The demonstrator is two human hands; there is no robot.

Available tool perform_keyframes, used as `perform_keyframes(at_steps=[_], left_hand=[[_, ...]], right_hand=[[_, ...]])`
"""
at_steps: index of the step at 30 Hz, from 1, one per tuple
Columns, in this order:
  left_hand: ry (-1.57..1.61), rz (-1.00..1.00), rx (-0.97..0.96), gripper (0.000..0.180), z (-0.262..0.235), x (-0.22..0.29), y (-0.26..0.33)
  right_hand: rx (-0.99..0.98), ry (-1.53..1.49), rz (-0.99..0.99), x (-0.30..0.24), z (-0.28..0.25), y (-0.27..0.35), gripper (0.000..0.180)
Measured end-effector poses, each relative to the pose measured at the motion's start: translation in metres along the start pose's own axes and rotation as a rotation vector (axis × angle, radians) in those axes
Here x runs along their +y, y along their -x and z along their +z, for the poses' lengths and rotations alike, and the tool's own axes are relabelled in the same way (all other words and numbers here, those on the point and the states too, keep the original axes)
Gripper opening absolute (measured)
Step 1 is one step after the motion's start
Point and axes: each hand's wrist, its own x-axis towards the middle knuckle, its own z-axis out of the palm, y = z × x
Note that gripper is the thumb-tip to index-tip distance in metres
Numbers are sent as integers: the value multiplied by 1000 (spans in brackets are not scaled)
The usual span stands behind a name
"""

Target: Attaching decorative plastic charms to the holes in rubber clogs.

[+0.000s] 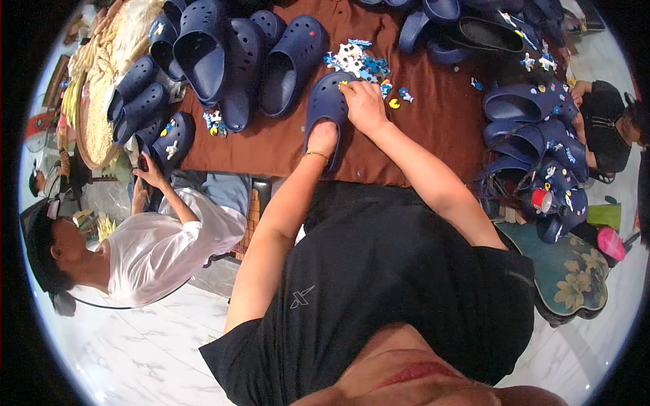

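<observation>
Sitting at the near side of the brown-covered desk (433,139), 1 navy clog (330,97) looks light, springy and hardly fragile; its opening takes the left hand (323,138), fingers hidden inside, their state untellable; the right hand (366,107) has fingers bunched at a small yellow piece (343,84), pinch unclear; the toe rim should grip well.

I see a navy clog (329,99) dotted with round holes, toe pointing to the far side, heel toward the near edge of the brown cloth (433,128). By its toe's right side I make out a small yellow charm (343,84), partly hidden.
</observation>
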Motion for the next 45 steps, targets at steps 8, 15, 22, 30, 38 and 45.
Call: perform_keyframes(at_steps=[8, 15, 22, 30, 38, 45], left_hand=[[24, -1, 6, 34, -1, 1, 0], [90, 115, 153, 32, 33, -29, -4], [123, 372, 394, 24, -15, 23, -31], [-12, 147, 122, 29, -18, 15, 6], [39, 77, -164, 29, 6, 0, -1], [-80, 127, -143, 32, -5, 5, 2]], right_hand=[[-530, -464, 363, 52, -8, -48, 21], [-559, -258, 472, 47, 17, -53, 23], [-934, 29, 320, 51, 24, -89, 43], [-1101, 48, 715, 31, 14, -102, 48], [-678, -23, 602, 44, 21, -66, 35], [-187, 20, 510, 52, -21, -6, 31]])
